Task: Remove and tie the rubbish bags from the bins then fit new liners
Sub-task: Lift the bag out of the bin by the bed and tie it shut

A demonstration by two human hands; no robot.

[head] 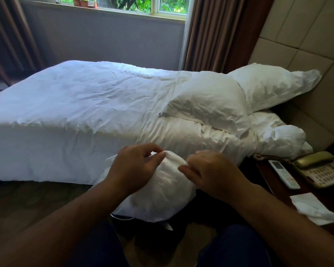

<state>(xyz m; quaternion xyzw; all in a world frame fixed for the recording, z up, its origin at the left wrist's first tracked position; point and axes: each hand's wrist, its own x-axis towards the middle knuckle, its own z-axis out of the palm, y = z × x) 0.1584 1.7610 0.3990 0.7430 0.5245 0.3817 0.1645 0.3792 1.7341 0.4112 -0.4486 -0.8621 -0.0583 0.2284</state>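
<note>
- The left hand and the right hand each pinched the top edge of one white bag, thumb against fingertips, with a short stretch of plastic bunched between them.
- The bag hung in the air in front of the person's knees, just before the side of the bed, and touched no surface that could be seen.
- The bag looked puffed and light and no rubbish showed through it. The step was probably rubbing open the mouth of a fresh liner, though gathering the mouth for a knot could not be ruled out.
- The next move would call for parting the two layers and spreading the mouth wide over a bin's rim.
- A dark shape lay under the bag, but whether it was the bin could not be told.
- The count was one bag, two hands and two pillows.
- The bench on the right held one telephone, one remote and one white paper sheet.
</note>
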